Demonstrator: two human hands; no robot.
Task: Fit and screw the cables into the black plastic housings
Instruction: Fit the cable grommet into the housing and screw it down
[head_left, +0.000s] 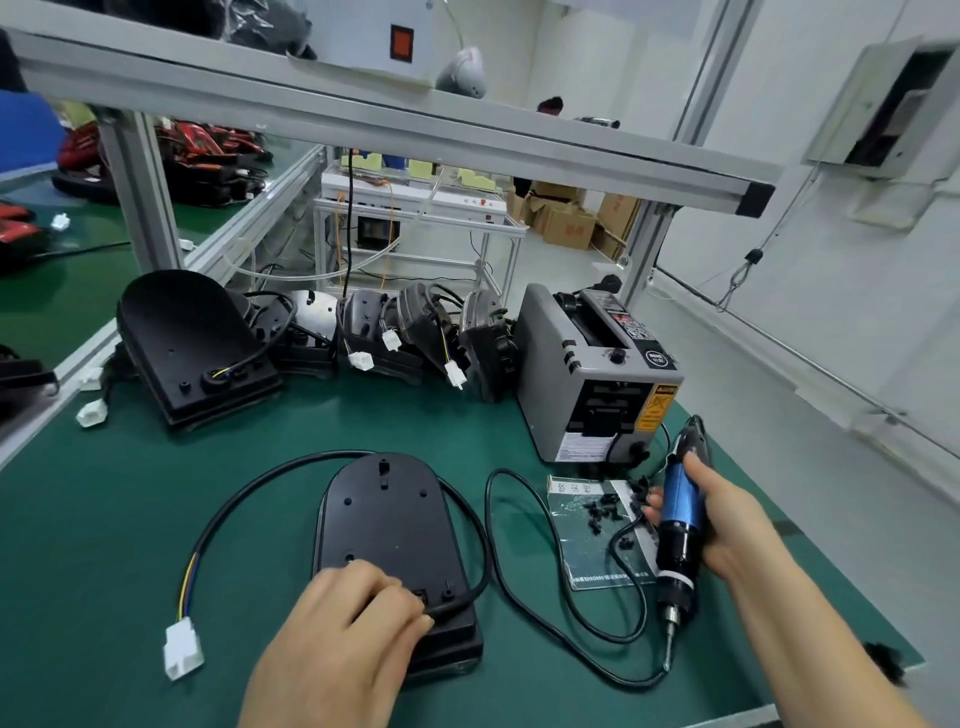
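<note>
The left hand (353, 613) is lying on the near end of the black housing (389, 514), fingers curling over the black cable (322, 457) and seemingly pinching it there. The right hand (727, 525) is gripping the blue screwdriver (680, 512), bit pointing down, off to the housing's right. Small black screws (602, 512) are lying beside its fingertips.

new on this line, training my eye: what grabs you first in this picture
Near centre, the left hand holds the cable at the near end of a black housing. To its right, the right hand grips a blue electric screwdriver, bit down, before a grey tape dispenser.
</note>
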